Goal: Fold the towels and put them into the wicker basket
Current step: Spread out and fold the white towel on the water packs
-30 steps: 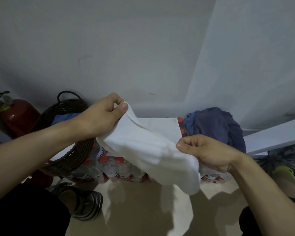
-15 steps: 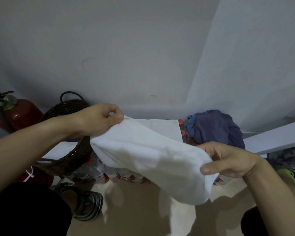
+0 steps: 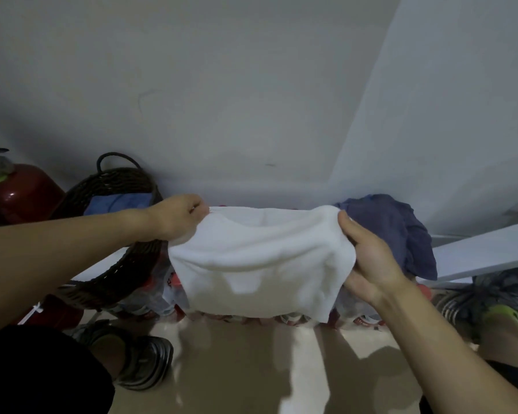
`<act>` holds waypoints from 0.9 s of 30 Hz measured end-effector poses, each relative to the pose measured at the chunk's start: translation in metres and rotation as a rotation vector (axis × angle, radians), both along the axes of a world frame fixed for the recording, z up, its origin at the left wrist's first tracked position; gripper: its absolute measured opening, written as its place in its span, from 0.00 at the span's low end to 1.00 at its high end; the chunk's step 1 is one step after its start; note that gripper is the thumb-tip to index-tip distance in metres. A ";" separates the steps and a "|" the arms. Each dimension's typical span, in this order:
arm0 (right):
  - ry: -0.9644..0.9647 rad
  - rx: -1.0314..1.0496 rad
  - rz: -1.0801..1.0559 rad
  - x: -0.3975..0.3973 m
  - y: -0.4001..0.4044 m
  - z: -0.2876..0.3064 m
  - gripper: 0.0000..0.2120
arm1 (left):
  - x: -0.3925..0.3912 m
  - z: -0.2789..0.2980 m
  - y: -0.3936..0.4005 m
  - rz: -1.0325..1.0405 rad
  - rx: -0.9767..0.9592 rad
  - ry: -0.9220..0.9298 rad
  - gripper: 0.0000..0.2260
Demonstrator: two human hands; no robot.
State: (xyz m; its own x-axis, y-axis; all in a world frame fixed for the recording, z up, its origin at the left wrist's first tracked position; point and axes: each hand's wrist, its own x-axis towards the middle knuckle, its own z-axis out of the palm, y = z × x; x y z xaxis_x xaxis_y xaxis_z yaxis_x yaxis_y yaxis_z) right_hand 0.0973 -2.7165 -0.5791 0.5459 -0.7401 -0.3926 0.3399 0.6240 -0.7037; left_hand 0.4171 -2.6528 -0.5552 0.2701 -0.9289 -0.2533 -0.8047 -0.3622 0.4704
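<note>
A white towel (image 3: 260, 258) hangs doubled over in the air between my hands. My left hand (image 3: 177, 218) pinches its upper left corner, fingers curled. My right hand (image 3: 368, 252) grips its right edge, thumb on top. Behind my left forearm stands a dark wicker basket (image 3: 111, 180) with a loop handle; a blue folded towel (image 3: 117, 201) lies inside it. A crumpled dark blue towel (image 3: 395, 228) sits heaped at the right, behind my right hand.
A red fire extinguisher (image 3: 21, 192) stands at the far left by the wall. Packs of red-capped bottles (image 3: 168, 291) lie under the towel and basket. A white board (image 3: 485, 252) juts in from the right. My sandalled feet (image 3: 144, 360) rest on the beige floor.
My hands have moved apart and the towel is now stretched wide between them. My right hand slid out to the towel's right edge and rose; my left hand lowered slightly.
</note>
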 end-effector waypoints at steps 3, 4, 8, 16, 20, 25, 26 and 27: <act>0.210 -0.046 -0.105 0.017 -0.013 -0.020 0.16 | 0.012 -0.019 -0.017 0.004 0.082 -0.066 0.14; 0.322 -0.101 -0.146 0.024 -0.019 -0.027 0.15 | 0.016 -0.025 -0.023 0.012 0.092 -0.073 0.15; 0.647 -0.336 -0.203 0.045 -0.046 -0.055 0.22 | 0.030 -0.037 -0.044 -0.010 0.124 -0.120 0.18; 0.949 -0.475 -0.255 0.059 -0.091 -0.110 0.19 | 0.059 -0.054 -0.072 -0.112 0.031 -0.178 0.11; 1.087 -0.626 -0.189 0.067 -0.103 -0.116 0.17 | 0.065 -0.080 -0.079 -0.062 -0.042 -0.161 0.07; 1.239 -0.807 -0.062 0.071 -0.114 -0.117 0.15 | 0.072 -0.110 -0.080 0.061 -0.065 0.003 0.05; 1.261 -0.829 -0.030 0.070 -0.116 -0.117 0.14 | 0.073 -0.115 -0.079 0.077 -0.072 0.035 0.05; 1.269 -0.835 -0.012 0.068 -0.118 -0.116 0.14 | 0.074 -0.119 -0.078 0.087 -0.083 0.049 0.06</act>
State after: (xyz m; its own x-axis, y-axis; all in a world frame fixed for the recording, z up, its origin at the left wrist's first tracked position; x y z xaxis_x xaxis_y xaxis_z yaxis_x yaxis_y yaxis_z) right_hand 0.1655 -2.8342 -0.6953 0.1719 -0.9831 -0.0622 -0.7419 -0.0877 -0.6647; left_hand 0.4913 -2.7312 -0.6742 0.3397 -0.9209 -0.1914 -0.7474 -0.3878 0.5395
